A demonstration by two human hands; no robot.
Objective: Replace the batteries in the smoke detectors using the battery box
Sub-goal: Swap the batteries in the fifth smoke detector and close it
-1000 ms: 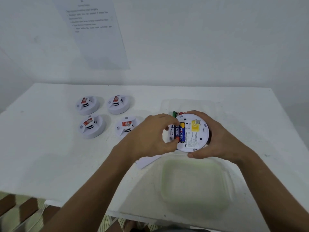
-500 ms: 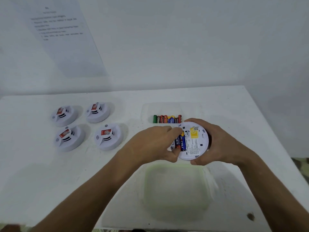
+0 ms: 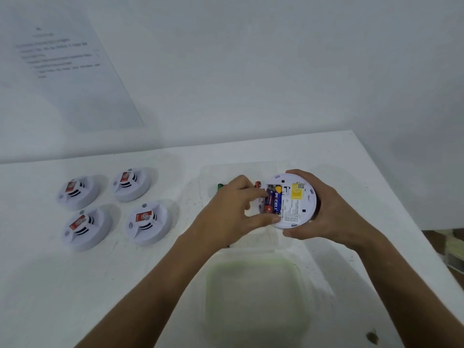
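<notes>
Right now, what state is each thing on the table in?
Held smoke detector: back up, battery bay open, two batteries seated.
Right hand: grips the detector's rim.
Left hand: fingers curled at the batteries.
Four smoke detectors: face up on the table.
Battery box: open, batteries partly hidden.
Green-rimmed lid: lying flat.

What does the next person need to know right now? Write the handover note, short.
Right hand: holds the open smoke detector back side up, above the table.
Left hand: fingers at the battery bay, pinching the red battery lying next to the blue battery.
Spare batteries sit in the clear box behind the hands, mostly hidden. Green-rimmed lid lies near the front edge.
Four detectors lie face up on the left.
Done: one detector opened, two batteries in the bay.
Left: seat the red one, close it, then the other four; their state can't be told.
</notes>
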